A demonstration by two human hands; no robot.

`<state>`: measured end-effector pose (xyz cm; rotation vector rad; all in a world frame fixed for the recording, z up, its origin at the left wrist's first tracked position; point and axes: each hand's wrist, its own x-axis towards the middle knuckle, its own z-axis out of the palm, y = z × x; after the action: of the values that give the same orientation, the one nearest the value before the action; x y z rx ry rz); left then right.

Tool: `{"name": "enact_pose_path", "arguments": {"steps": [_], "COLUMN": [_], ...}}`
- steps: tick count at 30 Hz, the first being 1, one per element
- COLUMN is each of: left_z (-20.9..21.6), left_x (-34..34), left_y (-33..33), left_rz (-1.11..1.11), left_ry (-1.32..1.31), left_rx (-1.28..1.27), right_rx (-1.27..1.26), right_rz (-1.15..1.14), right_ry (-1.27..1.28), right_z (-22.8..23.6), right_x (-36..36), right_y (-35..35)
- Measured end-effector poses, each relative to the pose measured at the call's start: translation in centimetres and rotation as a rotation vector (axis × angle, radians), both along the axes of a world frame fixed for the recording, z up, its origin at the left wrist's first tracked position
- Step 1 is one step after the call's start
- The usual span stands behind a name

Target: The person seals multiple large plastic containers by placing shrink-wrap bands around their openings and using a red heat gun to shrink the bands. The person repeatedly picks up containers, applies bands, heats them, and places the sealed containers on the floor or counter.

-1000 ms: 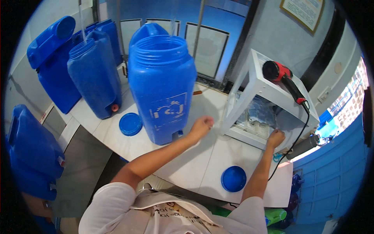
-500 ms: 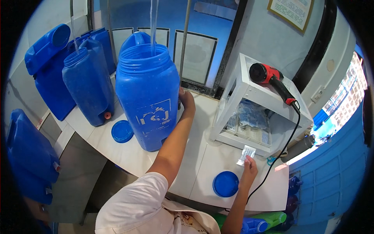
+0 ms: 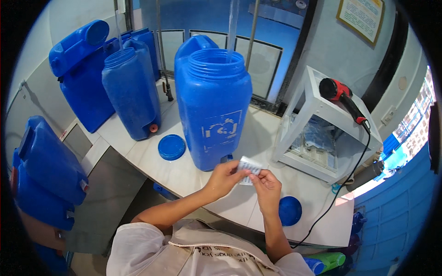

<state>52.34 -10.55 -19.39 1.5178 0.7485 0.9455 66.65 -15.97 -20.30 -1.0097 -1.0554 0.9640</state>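
Note:
Just in front of a large blue water container, my left hand (image 3: 223,179) and my right hand (image 3: 267,184) meet. Both are closed on a small printed plastic sleeve (image 3: 249,166), flat and whitish, pinched between fingers and thumbs. The open-topped blue water container (image 3: 214,115) stands upright on the white counter, and a clear stream of water falls into its wide mouth. One round blue lid (image 3: 171,147) lies to the left of it. Another blue lid (image 3: 290,211) rests beside my right wrist.
A second blue container (image 3: 131,94) also takes a water stream, with a lidded container (image 3: 87,83) behind it. On a white shelf box (image 3: 299,133) holding plastic pieces lies a red-and-black heat gun (image 3: 343,97); its cord crosses the counter's right side.
My left hand has come away from the side of the large container to the plastic sleeve. My right hand has carried the sleeve leftward to meet it. The view has shifted too.

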Motion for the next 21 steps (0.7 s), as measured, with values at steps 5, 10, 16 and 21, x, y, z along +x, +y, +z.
{"name": "enact_pose_path", "arguments": {"steps": [5, 10, 16, 21], "left_z": [0.0, -1.3, -1.9, -8.6], "left_x": [-6.7, -11.1, -15.9, -23.4], "left_y": [-0.6, -1.6, -0.7, 6.5], "left_rz": [0.207, 0.254, 0.377, 1.059], "left_ry": [-0.126, -0.215, -0.451, 0.181], "left_rx": [-0.146, -0.171, -0.497, 0.116], "right_rx": [0.029, 0.014, 0.026, 0.473], "right_rz": [0.129, 0.130, 0.289, -0.855], "right_ry": [-0.104, -0.337, -0.344, -1.251], "right_z": [0.1, -1.6, 0.9, 16.7], "right_x": [-5.0, -7.9, -2.1, 13.8], "right_y": [1.1, 2.5, 4.5, 10.2]}}
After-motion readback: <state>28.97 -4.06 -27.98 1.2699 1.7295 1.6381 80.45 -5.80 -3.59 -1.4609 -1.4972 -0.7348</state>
